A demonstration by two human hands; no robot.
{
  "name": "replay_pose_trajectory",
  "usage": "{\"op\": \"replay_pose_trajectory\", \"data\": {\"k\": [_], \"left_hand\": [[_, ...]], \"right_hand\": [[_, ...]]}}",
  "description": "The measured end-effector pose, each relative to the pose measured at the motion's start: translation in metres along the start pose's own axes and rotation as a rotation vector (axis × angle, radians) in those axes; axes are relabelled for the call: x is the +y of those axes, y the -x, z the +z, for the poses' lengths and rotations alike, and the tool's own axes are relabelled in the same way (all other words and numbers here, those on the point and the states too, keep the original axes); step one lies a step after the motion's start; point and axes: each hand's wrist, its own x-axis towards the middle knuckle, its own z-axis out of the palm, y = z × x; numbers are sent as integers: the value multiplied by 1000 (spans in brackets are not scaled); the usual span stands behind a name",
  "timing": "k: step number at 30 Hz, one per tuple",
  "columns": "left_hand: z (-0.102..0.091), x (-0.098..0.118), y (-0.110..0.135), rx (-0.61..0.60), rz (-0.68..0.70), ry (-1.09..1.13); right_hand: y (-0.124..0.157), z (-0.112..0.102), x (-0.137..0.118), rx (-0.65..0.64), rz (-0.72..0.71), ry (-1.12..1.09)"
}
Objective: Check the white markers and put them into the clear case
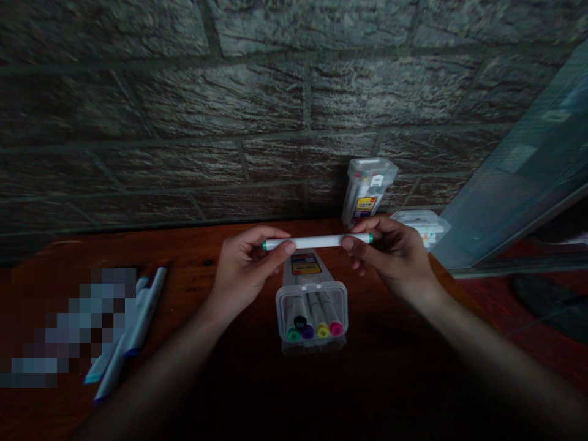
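A white marker [316, 242] with green ends is held level between my two hands. My left hand [248, 263] pinches it close to its left end, thumb in front. Near the other end, the thumb and fingers of my right hand [395, 254] close on it. Just below the marker, a clear plastic case [312, 286] lies on the table with its open end towards me. Inside it are several markers with green, black, purple, yellow and pink ends [322, 331].
Several loose markers [147, 312] lie at the left of the wooden table [184, 245], by a pixelated patch. An upright clear case of markers [365, 193] stands against the stone wall [271, 92]. Right of it is another clear container [425, 226], partly behind my right hand.
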Motion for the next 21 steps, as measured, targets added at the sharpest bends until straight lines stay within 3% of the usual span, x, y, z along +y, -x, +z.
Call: {"op": "replay_pose_trajectory", "data": {"k": [6,14,21], "left_hand": [[-1,-2,0,-21,-14,45],[-2,-1,0,-22,41,-64],[-2,-3,-1,-3,-6,40]], "right_hand": [[-1,1,-3,-13,9,-14],[0,1,-1,6,5,16],[-1,-3,-1,-15,28,-27]]}}
